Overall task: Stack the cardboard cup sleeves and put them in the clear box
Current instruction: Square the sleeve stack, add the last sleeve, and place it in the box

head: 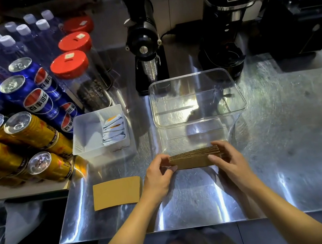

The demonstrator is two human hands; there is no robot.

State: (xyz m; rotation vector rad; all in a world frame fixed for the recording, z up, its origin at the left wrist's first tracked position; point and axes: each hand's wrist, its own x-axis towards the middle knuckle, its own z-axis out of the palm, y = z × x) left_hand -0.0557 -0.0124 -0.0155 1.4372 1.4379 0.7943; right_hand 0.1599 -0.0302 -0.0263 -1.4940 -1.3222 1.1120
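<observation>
Cardboard stack (pixel 194 158) ends hidden by hands (pixel 198 168)

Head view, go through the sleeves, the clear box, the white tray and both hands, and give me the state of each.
Sleeve stack: on edge, held at both ends.
Loose sleeve: flat on counter, untouched.
Clear box: open, empty.
White tray: holds sachets.
Left hand: grip on stack.
Right hand: grip on stack.

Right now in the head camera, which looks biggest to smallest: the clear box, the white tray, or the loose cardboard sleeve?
1. clear box, clearly biggest.
2. white tray.
3. loose cardboard sleeve, though it lies nearer the camera, so tray versus sleeve is unsure.
</observation>
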